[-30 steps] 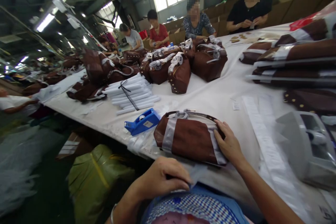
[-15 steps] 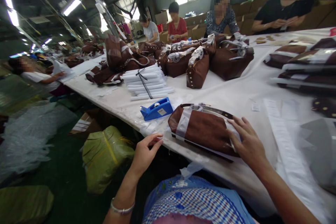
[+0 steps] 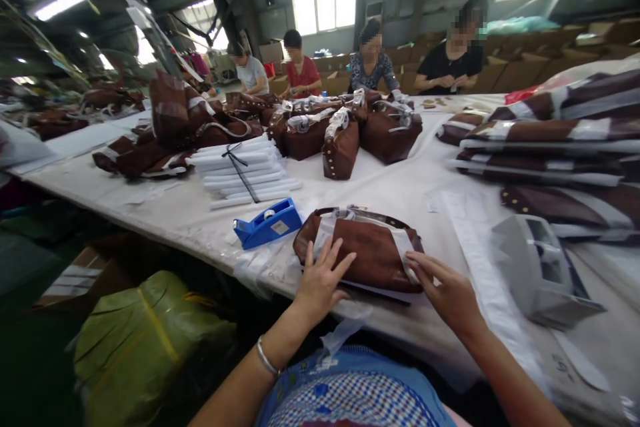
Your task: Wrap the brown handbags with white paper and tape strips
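Note:
A brown leather handbag (image 3: 373,250) lies on its side near the table's front edge, its dark strap along the far side. White strips (image 3: 401,240) wrap around it near both ends. My left hand (image 3: 323,283) rests on the bag's left part with fingers spread. At the right end, my right hand (image 3: 447,290) has its fingers drawn together on the edge of the right white strip; the exact grip is partly hidden. A blue tape dispenser (image 3: 270,225) stands just left of the bag.
A grey dispenser (image 3: 543,267) stands at the right, before stacked wrapped bags (image 3: 545,130). White rolls (image 3: 237,170) tied with black ribbon lie behind the blue dispenser. More brown bags (image 3: 390,133) stand farther back. Several people work across the table (image 3: 310,180).
My left hand has moved from beside the table edge onto the bag. My right hand's spread fingers have drawn together at the bag's right end. The view has turned right.

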Demonstrator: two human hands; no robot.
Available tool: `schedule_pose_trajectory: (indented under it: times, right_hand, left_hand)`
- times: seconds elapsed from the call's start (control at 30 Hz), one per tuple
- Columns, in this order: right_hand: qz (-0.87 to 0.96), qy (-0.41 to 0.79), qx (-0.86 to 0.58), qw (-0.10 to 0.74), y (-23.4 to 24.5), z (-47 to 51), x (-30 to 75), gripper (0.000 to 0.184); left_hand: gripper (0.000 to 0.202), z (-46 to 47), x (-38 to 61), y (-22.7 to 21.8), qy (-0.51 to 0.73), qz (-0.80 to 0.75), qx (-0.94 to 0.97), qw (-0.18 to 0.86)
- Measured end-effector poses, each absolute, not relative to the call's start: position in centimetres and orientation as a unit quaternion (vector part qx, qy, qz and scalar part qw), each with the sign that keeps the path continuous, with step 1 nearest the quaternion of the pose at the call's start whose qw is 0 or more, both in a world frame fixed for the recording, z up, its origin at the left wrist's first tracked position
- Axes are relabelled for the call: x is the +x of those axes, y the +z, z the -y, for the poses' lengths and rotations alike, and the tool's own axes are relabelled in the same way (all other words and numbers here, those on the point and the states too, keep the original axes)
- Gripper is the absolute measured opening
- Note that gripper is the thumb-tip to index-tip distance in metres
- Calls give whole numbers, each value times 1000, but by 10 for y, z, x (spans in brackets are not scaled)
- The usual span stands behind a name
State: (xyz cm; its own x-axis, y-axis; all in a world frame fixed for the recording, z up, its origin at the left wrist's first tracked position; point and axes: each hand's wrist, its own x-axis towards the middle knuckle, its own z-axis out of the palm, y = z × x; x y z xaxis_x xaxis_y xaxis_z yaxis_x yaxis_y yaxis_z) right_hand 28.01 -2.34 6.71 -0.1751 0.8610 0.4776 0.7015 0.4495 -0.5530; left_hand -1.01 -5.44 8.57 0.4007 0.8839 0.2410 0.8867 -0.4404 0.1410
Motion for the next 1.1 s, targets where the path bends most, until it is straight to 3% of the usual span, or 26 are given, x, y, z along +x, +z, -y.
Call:
schedule_pose_trajectory:
  times: [0.1, 0.2, 0.3, 0.43, 0.63, 0.77, 0.93, 1.1]
  right_hand:
    - [678, 114, -599, 411, 74, 27, 290, 38]
    - [613, 198, -658, 389, 71, 37, 302, 45]
    - [567, 253, -695, 363, 64, 52, 313, 51]
    - [502, 335, -693, 395, 51, 62, 320, 52]
    - [430, 490, -570, 501, 39, 60, 296, 66]
    - [466, 492, -525, 514, 38, 53, 273, 77]
    - [533, 337, -569, 528, 47, 33, 262, 87]
    - [507, 389, -593, 490, 43, 12, 270, 81]
  left_hand:
    - [98, 43, 8, 74, -95, 485, -869, 31]
    - [83, 30, 10, 61, -90, 470, -875, 69]
    - [68, 20, 2, 50, -118, 436, -886, 105]
    - [59, 5, -3, 58, -184, 403, -894, 76]
    - [49, -37, 12, 128, -411, 542, -729, -81]
    - [43, -59, 8, 157, -607, 523, -511, -311]
    - [40, -48, 5, 123, -684, 405, -214, -568]
    - [32, -14, 18, 66, -595, 444, -127, -657]
